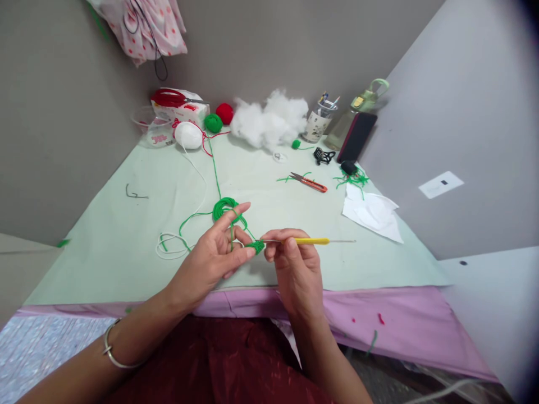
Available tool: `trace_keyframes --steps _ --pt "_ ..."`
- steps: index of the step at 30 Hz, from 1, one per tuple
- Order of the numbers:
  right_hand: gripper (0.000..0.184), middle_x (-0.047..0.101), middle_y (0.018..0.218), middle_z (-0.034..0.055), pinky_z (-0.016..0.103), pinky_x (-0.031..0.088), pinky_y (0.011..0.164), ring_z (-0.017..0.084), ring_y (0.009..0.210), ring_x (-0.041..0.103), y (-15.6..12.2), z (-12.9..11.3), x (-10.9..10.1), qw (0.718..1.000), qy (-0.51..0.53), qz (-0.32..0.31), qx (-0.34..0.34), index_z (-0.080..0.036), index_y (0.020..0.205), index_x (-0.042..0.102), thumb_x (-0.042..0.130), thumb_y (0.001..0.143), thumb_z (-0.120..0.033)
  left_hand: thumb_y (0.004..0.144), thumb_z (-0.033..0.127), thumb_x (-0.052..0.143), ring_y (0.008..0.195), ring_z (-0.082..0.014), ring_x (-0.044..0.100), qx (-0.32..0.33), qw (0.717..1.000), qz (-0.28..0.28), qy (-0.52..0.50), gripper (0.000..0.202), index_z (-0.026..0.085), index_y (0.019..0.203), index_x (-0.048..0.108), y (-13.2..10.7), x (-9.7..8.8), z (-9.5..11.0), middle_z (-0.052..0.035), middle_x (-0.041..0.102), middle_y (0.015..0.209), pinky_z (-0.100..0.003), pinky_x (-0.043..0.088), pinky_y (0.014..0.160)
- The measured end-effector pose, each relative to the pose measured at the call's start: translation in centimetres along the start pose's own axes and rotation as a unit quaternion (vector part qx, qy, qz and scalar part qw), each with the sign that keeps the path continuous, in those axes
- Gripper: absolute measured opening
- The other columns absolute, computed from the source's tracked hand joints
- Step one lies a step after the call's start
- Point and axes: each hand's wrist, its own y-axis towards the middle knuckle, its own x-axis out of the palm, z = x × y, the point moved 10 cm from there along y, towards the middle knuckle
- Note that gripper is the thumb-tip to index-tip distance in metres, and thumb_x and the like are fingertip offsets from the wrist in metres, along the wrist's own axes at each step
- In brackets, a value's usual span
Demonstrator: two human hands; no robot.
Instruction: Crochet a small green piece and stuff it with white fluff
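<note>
My left hand (pixel 217 247) pinches a small green crochet piece (pixel 255 246) between thumb and fingers, its index finger stretched out with green yarn running over it. In my right hand (pixel 295 261) is a crochet hook (pixel 314 241) with a yellow handle, held level. The hook's metal tip meets the green piece at its right edge; the exact stitch is too small to make out. Just behind my left hand lies a loose coil of green yarn (pixel 223 209) on the pale green table cover (pixel 269 191). A strand leads back from the coil to a green yarn ball (pixel 213 123).
Farther back are a white yarn ball (pixel 188 135), a red yarn ball (pixel 224 114), white stuffing (pixel 269 120), a pen cup (pixel 319 122), a bottle (pixel 343 132) and a phone (pixel 357 138). Orange-handled snips (pixel 309 182) and crumpled white paper (pixel 370 210) lie to the right.
</note>
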Motion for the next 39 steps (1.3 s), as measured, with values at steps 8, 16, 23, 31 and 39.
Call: trace_keyframes --steps 8,16,23,31,39 --pt "0.013 0.081 0.093 0.0015 0.025 0.051 0.071 0.010 0.069 0.062 -0.1 0.1 0.0 1.000 0.012 0.000 0.002 -0.027 0.092 0.082 0.074 0.097 -0.036 0.089 0.024 0.082 0.053 -0.0021 0.043 0.003 1.000 -0.003 0.005 0.081 0.027 0.159 0.043 -0.1 -0.1 -0.1 0.0060 0.059 0.089 -0.018 0.034 0.047" --pt "0.012 0.082 0.093 0.0009 0.024 0.051 0.070 0.010 0.069 0.062 -0.1 0.2 -0.1 1.000 0.012 -0.004 0.002 -0.027 0.092 0.082 0.074 0.097 -0.036 0.088 0.029 0.084 0.052 -0.0015 0.043 -0.003 1.000 0.005 -0.001 0.076 0.024 0.154 0.048 -0.1 -0.1 -0.1 0.0044 0.060 0.093 -0.018 0.033 0.046" --pt "0.012 0.082 0.093 0.0011 0.024 0.052 0.070 0.010 0.068 0.063 -0.2 0.2 -0.1 1.000 0.008 -0.001 0.003 -0.027 0.093 0.082 0.074 0.097 -0.036 0.088 0.029 0.083 0.053 -0.0011 0.044 -0.006 1.000 0.012 0.001 0.073 0.024 0.152 0.050 0.0 -0.2 -0.3 0.0032 0.059 0.097 -0.018 0.034 0.046" --pt "0.013 0.082 0.094 0.0007 0.023 0.052 0.070 0.009 0.068 0.064 0.0 0.0 -0.2 1.000 0.007 -0.002 -0.003 -0.027 0.093 0.081 0.073 0.098 -0.036 0.086 0.032 0.085 0.054 -0.0020 0.045 -0.005 1.000 0.020 -0.006 0.074 0.024 0.151 0.052 0.0 -0.2 -0.3 0.0027 0.061 0.097 -0.018 0.035 0.047" --pt "0.018 0.081 0.093 0.0025 0.028 0.053 0.067 0.011 0.066 0.066 0.1 -0.9 0.1 0.999 -0.020 -0.021 -0.021 -0.024 0.092 0.078 0.068 0.101 -0.036 0.086 0.032 0.086 0.054 -0.0022 0.044 -0.006 1.000 0.021 0.000 0.075 0.024 0.153 0.052 -0.2 -0.3 -0.1 0.0025 0.060 0.096 -0.018 0.036 0.047"
